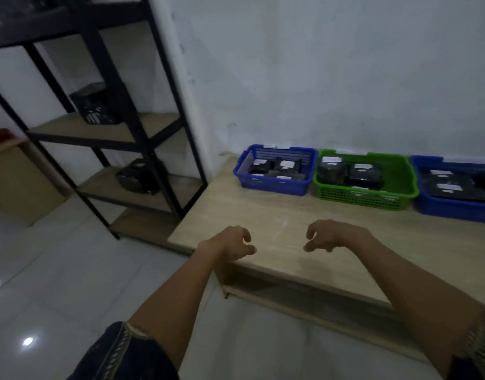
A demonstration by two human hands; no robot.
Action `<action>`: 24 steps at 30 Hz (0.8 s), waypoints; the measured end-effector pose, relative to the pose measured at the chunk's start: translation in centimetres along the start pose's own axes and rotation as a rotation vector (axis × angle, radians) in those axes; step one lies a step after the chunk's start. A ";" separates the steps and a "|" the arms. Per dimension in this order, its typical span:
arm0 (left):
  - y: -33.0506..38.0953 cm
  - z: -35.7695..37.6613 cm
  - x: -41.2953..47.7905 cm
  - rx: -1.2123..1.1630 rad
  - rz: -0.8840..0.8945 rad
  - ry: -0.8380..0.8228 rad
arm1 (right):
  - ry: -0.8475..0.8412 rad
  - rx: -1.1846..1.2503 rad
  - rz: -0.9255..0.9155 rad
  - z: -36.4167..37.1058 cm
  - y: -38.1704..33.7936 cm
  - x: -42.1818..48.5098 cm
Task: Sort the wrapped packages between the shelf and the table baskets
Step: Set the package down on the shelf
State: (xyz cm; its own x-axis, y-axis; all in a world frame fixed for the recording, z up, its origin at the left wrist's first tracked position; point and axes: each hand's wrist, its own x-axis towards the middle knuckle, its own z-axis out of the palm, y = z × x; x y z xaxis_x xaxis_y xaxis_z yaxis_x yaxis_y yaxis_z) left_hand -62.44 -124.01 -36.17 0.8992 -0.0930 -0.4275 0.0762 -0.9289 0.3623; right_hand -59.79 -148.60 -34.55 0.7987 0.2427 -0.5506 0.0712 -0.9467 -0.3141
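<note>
Three baskets line the back of the wooden table (263, 215): a small blue basket (274, 185), a green basket (395, 193) and a larger blue basket (441, 209) cut by the right edge. Each holds black wrapped packages with white labels, such as one (260, 166) in the small blue basket and one (364, 174) in the green. A black metal shelf (153, 105) stands left of the table. My left hand (230, 244) and my right hand (326, 234) hover over the table's front part, fingers loosely curled and apart, holding nothing.
On the shelf, a black crate (96, 108) sits on the upper board and a dark basket (138, 175) on the lower one. A cardboard box (19, 182) stands at the far left. White tiled floor (57, 283) lies in front of the shelf.
</note>
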 end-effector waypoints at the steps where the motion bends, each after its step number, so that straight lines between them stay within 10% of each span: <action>1: -2.5 -0.3 -1.0 -0.021 -0.003 0.003 | -0.027 0.005 -0.034 1.7 -3.0 0.4; 24: -38.8 -11.7 -3.1 -0.151 -0.201 0.057 | -0.166 -0.128 -0.332 9.5 -38.5 17.5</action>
State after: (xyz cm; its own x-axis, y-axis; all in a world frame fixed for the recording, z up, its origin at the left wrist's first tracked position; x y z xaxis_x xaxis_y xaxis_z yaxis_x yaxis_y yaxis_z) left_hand -63.16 -83.46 -39.24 0.8820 0.1121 -0.4576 0.3154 -0.8621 0.3967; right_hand -54.27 -105.89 -39.46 0.6132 0.5608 -0.5563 0.3917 -0.8274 -0.4024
